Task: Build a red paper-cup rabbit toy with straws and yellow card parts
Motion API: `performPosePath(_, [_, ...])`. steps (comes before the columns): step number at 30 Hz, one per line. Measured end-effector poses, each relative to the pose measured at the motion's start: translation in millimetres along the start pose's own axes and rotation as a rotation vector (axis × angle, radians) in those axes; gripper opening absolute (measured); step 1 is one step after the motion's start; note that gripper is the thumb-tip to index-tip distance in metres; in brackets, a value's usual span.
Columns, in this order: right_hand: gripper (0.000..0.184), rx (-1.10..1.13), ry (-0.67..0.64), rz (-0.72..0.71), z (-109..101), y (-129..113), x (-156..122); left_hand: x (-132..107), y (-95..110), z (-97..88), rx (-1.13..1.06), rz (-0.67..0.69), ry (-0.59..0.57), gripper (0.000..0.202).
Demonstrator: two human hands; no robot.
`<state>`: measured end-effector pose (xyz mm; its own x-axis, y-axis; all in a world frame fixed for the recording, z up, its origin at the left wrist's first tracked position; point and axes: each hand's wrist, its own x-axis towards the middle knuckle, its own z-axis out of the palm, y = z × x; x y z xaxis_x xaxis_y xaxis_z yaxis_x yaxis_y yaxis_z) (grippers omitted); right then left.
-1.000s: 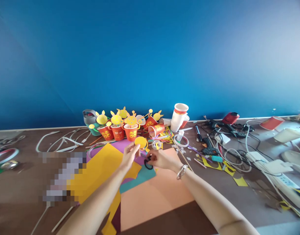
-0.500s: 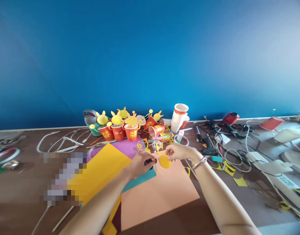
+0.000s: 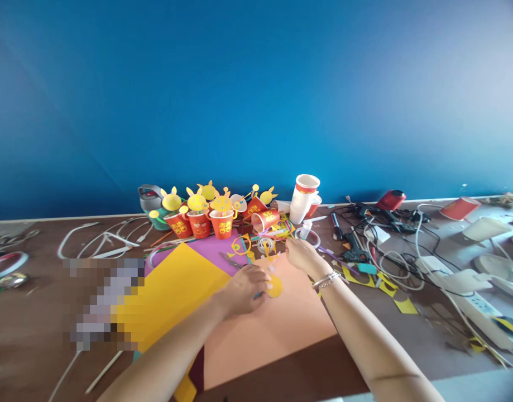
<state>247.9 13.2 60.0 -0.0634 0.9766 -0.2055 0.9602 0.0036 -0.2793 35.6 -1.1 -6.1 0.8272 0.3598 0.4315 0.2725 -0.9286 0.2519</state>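
My left hand point(image 3: 248, 289) is above the peach paper sheet point(image 3: 273, 340), with its fingers closed at the left edge of a round yellow paper disc point(image 3: 275, 287). A bit of blue shows under those fingers. The blades of a pair of scissors point(image 3: 231, 261) stick out beyond the hand; their handles are hidden, so I cannot tell whether I hold them. At the far edge of the peach sheet, my right hand point(image 3: 300, 258) has curled fingers, and what they hold, if anything, is hidden. Yellow paper scraps point(image 3: 268, 251) and a clear tape roll point(image 3: 266, 244) are close to it.
Red paper cups point(image 3: 223, 224) with yellow rabbit-like cutouts stand at the back, beside stacked white cups point(image 3: 304, 200). Yellow sheets point(image 3: 172, 290) and purple paper point(image 3: 214, 245) lie to the left. A glue gun point(image 3: 355, 248), cables and a power strip point(image 3: 482, 306) are on the right.
The yellow disc has passed from my right hand to the fingers of my left hand. My right hand has moved away from the disc, slightly forward toward the scraps.
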Motion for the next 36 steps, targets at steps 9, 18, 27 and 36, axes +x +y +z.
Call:
performPosePath(9, [0.028,-0.046,0.138,-0.063,6,8,13,-2,8,7.0,-0.016,-0.035,-0.044,0.025])
performPosePath(18, [0.021,-0.117,0.281,-0.200,9,7,56,2,8,2.8,-0.058,-0.055,-0.074,0.023])
performPosePath(27, [0.024,-0.123,0.319,-0.226,-1,10,45,2,3,2.3,-0.079,-0.041,0.035,0.024])
performPosePath(36, [0.016,0.598,0.426,-0.248,-21,-10,-3,3,-4,-2.0,0.091,-0.331,0.410,0.054])
